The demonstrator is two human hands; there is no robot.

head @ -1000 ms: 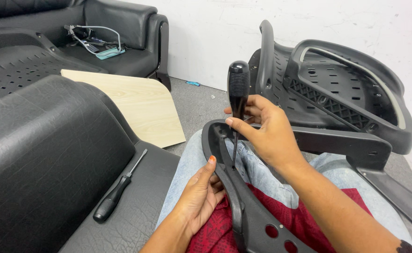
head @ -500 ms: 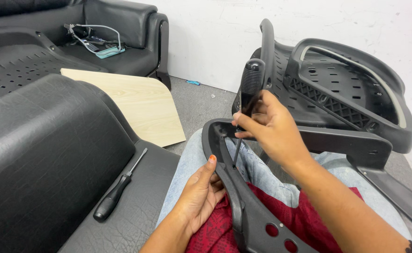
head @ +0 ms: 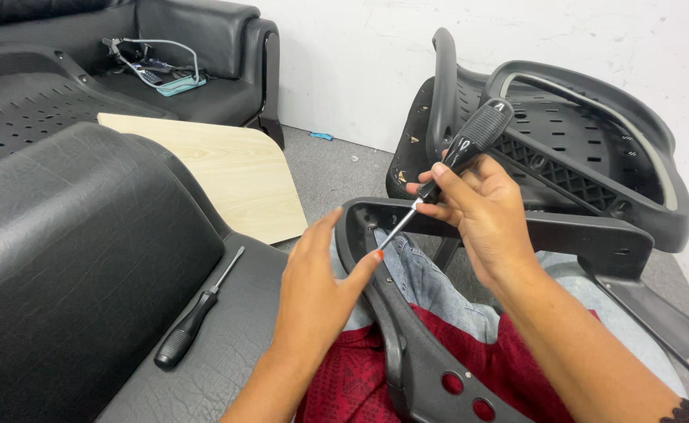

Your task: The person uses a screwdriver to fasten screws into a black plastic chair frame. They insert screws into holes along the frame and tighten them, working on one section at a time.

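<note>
Since the earlier frames, the screwdriver had been tilted from nearly upright to a slant, its handle raised toward the upper right and its tip lowered toward the left. The left hand had been lifted off the black plastic armrest frame and opened.

The screwdriver was held in the right hand, the fingers closed narrowly around the lower handle where it meets the shaft; the grip so near the shaft probably allowed the tip to be steered. The thin metal shaft was pointed down toward the fingertips of the left hand, which was spread wide and held nothing, the thumb just beside the tip. Whether tip and thumb were touching could not be told.

The armrest frame was laid across the person's lap, over jeans and a red cloth, probably so it was steadied near the body. Its curved end was lying just under both hands.

A second screwdriver with a black handle was left on a black leather seat cushion to the left, within reach. A pale wooden board and black perforated chair shells were seen on the grey floor beyond.
</note>
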